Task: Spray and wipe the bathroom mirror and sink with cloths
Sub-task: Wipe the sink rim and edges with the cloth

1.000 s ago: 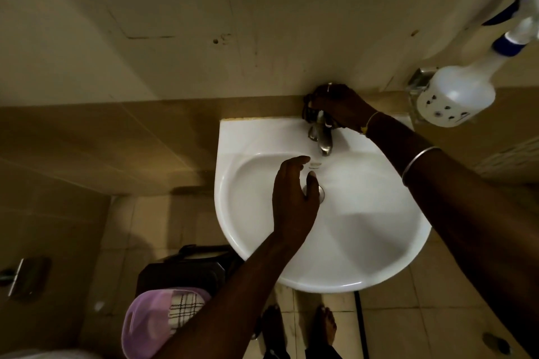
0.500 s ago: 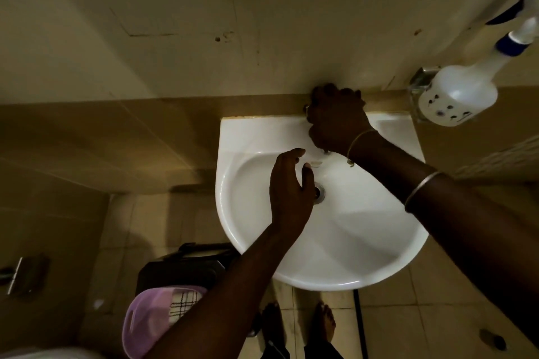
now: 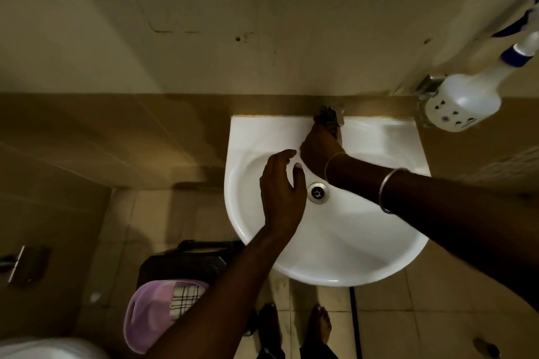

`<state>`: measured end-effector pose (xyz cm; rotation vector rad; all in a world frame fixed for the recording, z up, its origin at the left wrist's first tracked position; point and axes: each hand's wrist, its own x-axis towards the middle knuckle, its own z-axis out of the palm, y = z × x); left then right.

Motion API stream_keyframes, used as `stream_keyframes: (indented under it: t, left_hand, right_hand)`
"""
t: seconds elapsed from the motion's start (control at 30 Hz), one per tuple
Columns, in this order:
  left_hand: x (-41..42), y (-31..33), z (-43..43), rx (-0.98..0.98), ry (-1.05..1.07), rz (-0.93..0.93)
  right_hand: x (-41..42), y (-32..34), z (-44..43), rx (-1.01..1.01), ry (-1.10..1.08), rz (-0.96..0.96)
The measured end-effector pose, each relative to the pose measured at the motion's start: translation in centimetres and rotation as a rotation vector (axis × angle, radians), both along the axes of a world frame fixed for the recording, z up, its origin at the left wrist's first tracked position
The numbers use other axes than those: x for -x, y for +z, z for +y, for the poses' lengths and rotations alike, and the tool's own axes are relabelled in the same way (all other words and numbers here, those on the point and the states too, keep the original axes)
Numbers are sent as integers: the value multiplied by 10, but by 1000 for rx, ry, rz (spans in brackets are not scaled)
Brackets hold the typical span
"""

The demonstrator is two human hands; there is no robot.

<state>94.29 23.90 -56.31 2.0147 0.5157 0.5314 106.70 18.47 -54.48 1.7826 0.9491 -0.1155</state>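
A white wall-hung sink (image 3: 256, 137) fills the middle of the view, with its metal drain (image 3: 318, 193) uncovered. My right hand (image 3: 319, 150) lies over the tap at the back of the basin and grips a dark cloth (image 3: 327, 117) that bunches around the tap; only a bit of metal (image 3: 340, 117) shows beside it. My left hand (image 3: 280, 192) rests in the basin just left of the drain, fingers relaxed and spread, holding nothing. A white spray bottle (image 3: 463, 102) with a blue nozzle sits on a wall holder to the right of the sink. No mirror is in view.
Below the sink on the tiled floor stand a black bag (image 3: 186, 262) and a purple basket (image 3: 148, 315) holding a checked cloth (image 3: 183, 296). My bare feet (image 3: 320, 323) are under the basin's front edge. A metal wall fitting (image 3: 26, 264) is at the far left.
My right hand with the cloth slid from behind the tap forward over it towards the basin. My left hand shifted slightly left, uncovering the drain.
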Motion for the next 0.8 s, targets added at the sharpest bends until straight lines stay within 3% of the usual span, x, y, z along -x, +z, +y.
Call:
stream_keyframes:
  t: [0.17,0.23,0.37,0.53,0.8]
  left_hand:
    - [6,0,1,7,4,5]
    - [7,1,-1,11,1,9]
    - [8,1,-4,16,-8,13]
    - [10,1,-4,12,-25,16]
    - [12,-4,1,-6,-35,20]
  right_hand:
    - [0,-4,-38,-81,162,-29]
    - [-9,-15,-57,-254,249,-35]
    - [-20,-25,-85,-661,292,138]
    - [-10,-31,-91,-954,85,348]
    - [18,-43,-90,-1415,-237,433]
